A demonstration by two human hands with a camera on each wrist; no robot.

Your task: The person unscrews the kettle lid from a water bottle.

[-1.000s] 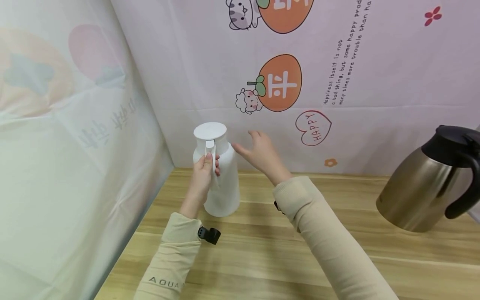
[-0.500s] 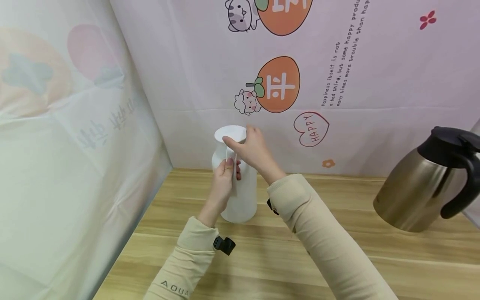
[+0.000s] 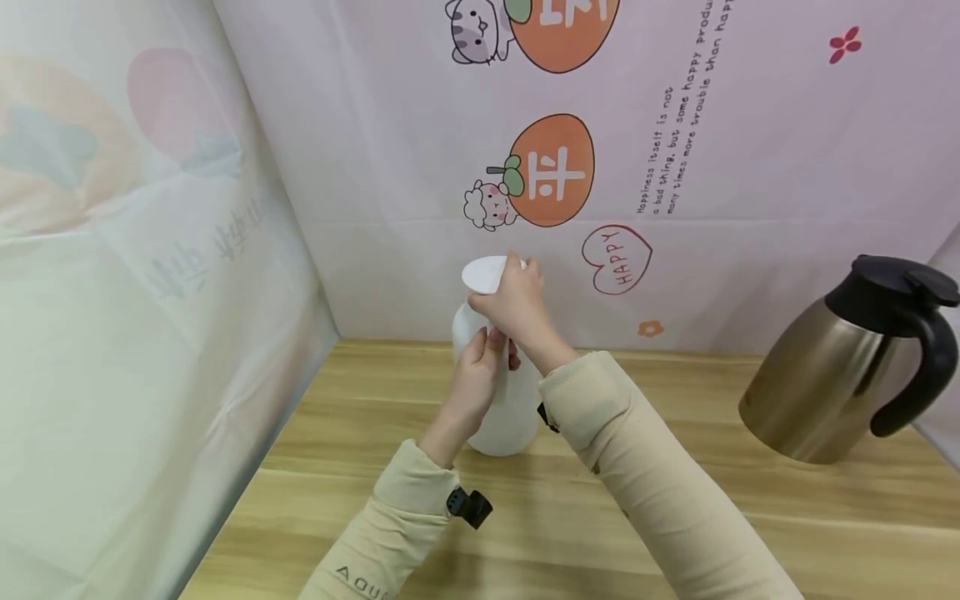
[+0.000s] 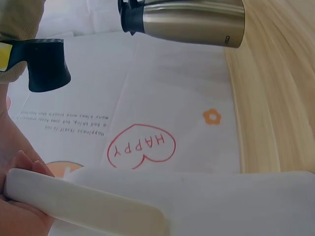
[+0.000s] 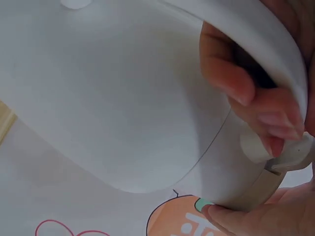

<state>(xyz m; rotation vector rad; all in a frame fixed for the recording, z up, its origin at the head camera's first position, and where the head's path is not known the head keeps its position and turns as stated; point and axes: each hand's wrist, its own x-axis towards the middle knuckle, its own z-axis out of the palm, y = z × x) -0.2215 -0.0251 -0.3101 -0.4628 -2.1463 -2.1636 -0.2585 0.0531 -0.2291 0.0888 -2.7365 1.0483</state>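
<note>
A white thermos jug stands roughly upright over the wooden table near the wall. Whether its base touches the wood, I cannot tell. My left hand grips the jug's handle. In the right wrist view, its curled fingers show around the handle. My right hand holds the neck and the edge of the flat white lid, thumb on the near side. The lid's right part is hidden by this hand. In the left wrist view the handle crosses the bottom left.
A brushed steel thermos jug with a black lid and handle stands at the right of the wooden table. A printed white cloth wall rises directly behind the white jug. Another cloth wall closes off the left side.
My left hand has shifted the white thermos jug to the right and slightly nearer. The right hand has gone from beside the jug onto its lid and neck, gripping there. The steel jug stays put.
</note>
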